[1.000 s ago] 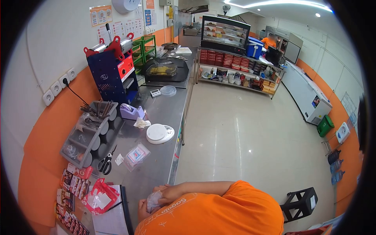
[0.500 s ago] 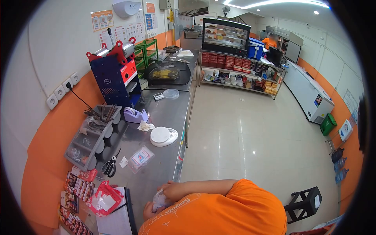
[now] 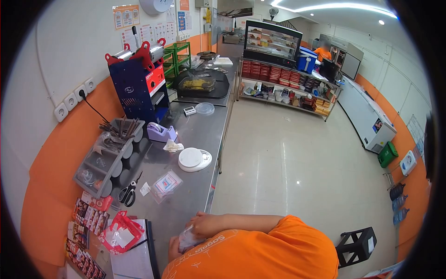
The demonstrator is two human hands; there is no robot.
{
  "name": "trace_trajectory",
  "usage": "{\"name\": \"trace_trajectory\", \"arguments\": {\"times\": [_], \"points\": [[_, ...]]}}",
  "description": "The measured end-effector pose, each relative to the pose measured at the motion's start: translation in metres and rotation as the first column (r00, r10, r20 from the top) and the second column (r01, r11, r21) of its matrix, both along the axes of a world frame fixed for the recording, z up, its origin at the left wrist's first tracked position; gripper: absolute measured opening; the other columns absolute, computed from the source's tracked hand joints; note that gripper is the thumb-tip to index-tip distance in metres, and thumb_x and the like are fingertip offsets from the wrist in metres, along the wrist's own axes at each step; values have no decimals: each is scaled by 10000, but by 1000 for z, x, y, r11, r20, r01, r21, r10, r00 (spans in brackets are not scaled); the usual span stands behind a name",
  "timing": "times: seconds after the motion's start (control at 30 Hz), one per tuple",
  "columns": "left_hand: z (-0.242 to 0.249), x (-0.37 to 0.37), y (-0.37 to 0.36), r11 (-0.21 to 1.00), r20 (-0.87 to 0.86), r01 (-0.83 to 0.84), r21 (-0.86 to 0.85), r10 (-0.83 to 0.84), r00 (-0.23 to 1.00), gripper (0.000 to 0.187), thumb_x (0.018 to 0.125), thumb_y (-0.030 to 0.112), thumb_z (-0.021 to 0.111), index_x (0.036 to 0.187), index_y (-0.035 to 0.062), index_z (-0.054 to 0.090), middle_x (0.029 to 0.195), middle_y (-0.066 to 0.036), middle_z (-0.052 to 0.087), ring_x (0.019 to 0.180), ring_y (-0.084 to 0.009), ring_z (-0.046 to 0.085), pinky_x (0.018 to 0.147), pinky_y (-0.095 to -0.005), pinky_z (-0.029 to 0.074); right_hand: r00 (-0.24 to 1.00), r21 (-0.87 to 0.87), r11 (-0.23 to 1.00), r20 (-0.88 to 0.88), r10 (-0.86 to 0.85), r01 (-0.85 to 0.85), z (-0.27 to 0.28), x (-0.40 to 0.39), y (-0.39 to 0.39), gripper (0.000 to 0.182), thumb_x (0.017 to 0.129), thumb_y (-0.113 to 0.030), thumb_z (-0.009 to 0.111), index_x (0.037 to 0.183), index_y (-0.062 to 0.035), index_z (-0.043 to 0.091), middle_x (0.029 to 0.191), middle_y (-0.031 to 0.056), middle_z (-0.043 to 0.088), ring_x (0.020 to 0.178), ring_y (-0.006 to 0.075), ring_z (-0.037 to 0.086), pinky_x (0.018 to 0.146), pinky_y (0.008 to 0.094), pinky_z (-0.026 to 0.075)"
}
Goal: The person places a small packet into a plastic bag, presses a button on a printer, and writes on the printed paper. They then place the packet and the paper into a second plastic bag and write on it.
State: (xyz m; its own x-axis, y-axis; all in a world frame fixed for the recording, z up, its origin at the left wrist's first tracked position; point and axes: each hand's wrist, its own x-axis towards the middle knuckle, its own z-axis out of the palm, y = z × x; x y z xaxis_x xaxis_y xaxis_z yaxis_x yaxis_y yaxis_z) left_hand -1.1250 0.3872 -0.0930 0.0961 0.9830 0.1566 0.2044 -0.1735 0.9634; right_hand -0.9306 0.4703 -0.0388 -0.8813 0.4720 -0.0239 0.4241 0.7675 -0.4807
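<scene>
At the lower middle, close against my orange shirt, a crumpled clear plastic bag (image 3: 187, 239) sits between my two hands over the table edge. My right hand (image 3: 204, 225) reaches across from the right and has its fingers closed on the bag's upper side. On the bag's lower left is my left hand (image 3: 173, 249), gripping it; the shirt hides most of that hand. What the bag contains cannot be made out. Left of the hands lie an open notebook (image 3: 132, 262) and a red and white plastic pouch (image 3: 121, 232).
Along the steel table (image 3: 186, 197) are scissors (image 3: 127, 193), a flat clear packet (image 3: 167, 183), a white kitchen scale (image 3: 194, 159), a lilac tape dispenser (image 3: 161, 132), a grey organizer (image 3: 104, 162) and a blue sealing machine (image 3: 137, 93). A black stool (image 3: 355, 246) stands right; a co-worker (image 3: 323, 52) is far back.
My view has shifted slightly, so the room appears a little displaced. Both hands stay on the plastic bag, with only a small shift.
</scene>
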Motion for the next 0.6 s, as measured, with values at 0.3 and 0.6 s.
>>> {"name": "trace_trajectory", "arguments": {"times": [0.3, 0.6], "points": [[28, 4, 4, 998, -209, 53, -35, -59, 976, 642, 602, 229, 794, 1132, 18, 498, 1060, -141, 477, 980, -293, 515, 862, -335, 400, 973, 248, 967, 200, -115, 63, -17, -23, 9, 164, 726, -237, 603, 849, -155, 675, 1085, 40, 549, 1061, 197, 460, 826, 383, 316], [-5, 2, 0, 980, 41, -88, -179, 97, 994, 615, 593, 268, 806, 1082, 37, 513, 980, -131, 552, 917, -250, 560, 800, -329, 431, 988, -245, 967, -123, -99, 67, -10, -9, 18, 153, 760, -203, 593, 880, -154, 674, 1168, 90, 480, 1124, 258, 394, 892, 440, 297]]}}
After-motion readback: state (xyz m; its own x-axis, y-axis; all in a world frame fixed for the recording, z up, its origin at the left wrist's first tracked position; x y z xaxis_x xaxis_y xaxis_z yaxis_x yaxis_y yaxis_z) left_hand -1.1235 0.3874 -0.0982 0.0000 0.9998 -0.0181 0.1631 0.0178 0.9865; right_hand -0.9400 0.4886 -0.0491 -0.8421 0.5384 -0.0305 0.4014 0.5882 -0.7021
